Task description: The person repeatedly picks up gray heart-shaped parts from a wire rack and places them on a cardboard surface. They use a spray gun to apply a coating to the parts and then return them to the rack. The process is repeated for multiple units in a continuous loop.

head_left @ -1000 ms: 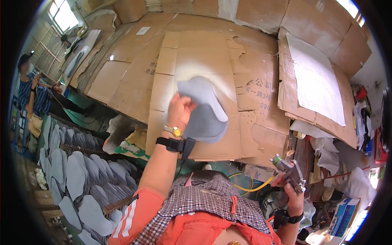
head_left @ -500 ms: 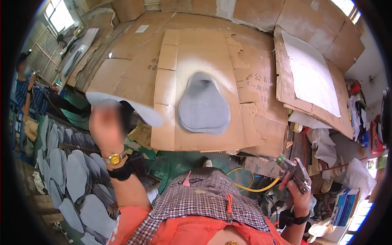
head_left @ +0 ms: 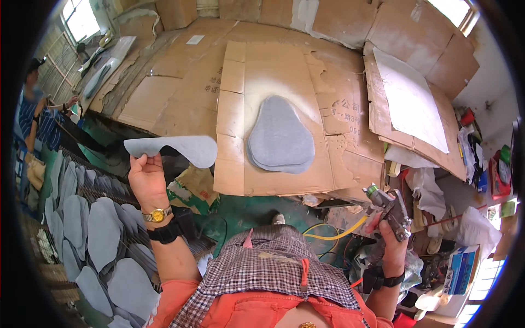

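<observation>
My left hand [head_left: 145,180] is raised at the left and grips a thin grey pear-shaped foam piece [head_left: 175,148] by its edge, held flat and seen nearly edge-on. A small stack of the same grey pieces [head_left: 280,136] lies on a cardboard sheet [head_left: 262,71] with a pale spray halo around it. My right hand [head_left: 391,235] is low at the right, closed on a metal spray gun [head_left: 389,206] with a yellow hose [head_left: 333,234] running from it. The gun sits below and right of the stack, apart from it.
Several grey pieces are spread on a wire rack [head_left: 93,240] at the lower left. More cardboard covers the wall behind, with a white sheet [head_left: 410,101] at the right. Another person [head_left: 33,117] stands at the far left. Cluttered bags and boxes [head_left: 465,218] fill the right side.
My left hand has lifted one grey piece off the stack on the cardboard and swung it left and down toward the rack. The right hand with the spray gun has barely moved.
</observation>
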A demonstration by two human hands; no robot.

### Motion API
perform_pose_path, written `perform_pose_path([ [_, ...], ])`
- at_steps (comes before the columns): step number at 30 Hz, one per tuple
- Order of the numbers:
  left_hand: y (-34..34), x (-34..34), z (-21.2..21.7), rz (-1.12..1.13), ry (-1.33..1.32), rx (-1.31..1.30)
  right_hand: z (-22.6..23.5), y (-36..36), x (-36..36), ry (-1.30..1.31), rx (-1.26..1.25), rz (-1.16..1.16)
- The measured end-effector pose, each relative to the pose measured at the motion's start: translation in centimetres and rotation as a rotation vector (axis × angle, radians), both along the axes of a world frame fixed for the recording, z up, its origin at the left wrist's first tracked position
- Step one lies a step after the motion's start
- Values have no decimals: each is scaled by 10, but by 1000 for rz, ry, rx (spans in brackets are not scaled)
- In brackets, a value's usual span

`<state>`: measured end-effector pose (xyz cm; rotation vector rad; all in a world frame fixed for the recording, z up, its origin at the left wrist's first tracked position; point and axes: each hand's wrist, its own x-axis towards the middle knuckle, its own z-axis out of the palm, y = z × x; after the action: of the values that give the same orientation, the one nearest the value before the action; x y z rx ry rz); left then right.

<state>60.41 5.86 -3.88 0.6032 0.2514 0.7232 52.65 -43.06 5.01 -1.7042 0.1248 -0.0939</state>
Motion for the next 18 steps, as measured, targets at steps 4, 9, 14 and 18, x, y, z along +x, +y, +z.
perform_pose_path([
  [4,3,-4,-1,-15,8,-27,2,-6,-26,27,-21,-61],
  [9,11,-5,-8,-46,-28,-34,8,-12,-60,115,-85,-24],
  [14,6,-7,-8,-43,-3,-64,7,9,-66,170,73,123],
  [18,8,-14,-14,-53,-2,-90,1,25,-47,86,105,94],
])
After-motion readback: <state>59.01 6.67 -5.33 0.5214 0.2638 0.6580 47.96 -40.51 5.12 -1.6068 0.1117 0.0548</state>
